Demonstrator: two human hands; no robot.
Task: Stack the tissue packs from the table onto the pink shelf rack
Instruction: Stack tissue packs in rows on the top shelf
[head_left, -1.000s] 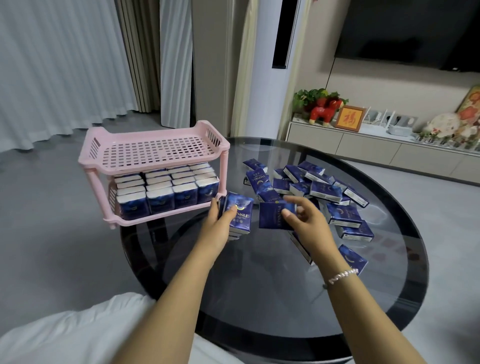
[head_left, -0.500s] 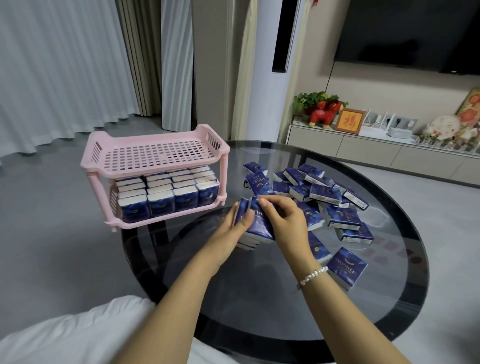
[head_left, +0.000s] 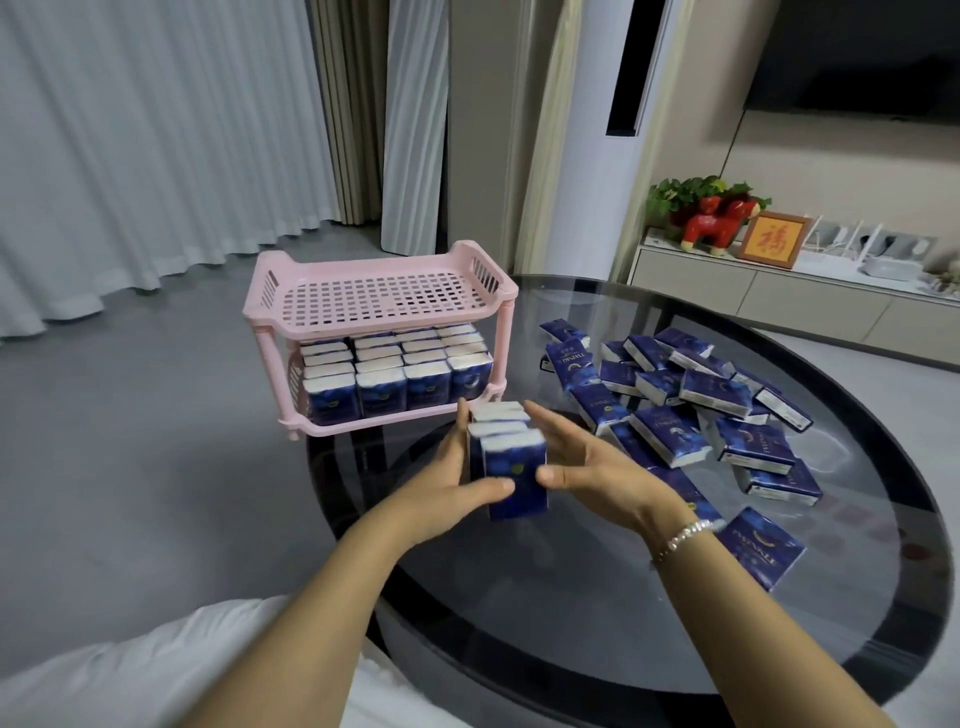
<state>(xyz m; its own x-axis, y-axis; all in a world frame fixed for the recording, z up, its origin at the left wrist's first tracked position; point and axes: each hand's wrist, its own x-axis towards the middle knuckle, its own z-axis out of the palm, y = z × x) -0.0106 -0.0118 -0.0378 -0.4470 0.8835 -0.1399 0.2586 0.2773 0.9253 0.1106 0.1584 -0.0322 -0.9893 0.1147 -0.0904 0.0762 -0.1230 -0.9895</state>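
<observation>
Item: row of upright tissue packs (head_left: 511, 457), frame centre, pressed between my left hand (head_left: 457, 483) and right hand (head_left: 582, 457), fingers flat together. Squeeze evenly; lift level toward pink shelf rack (head_left: 384, 332), empty top tier.

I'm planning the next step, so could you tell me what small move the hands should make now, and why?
Probably lift the row of packs, pressed between the left hand and right hand, onto the rack's top tier. The lower tier looks full, the top is bare.
</observation>
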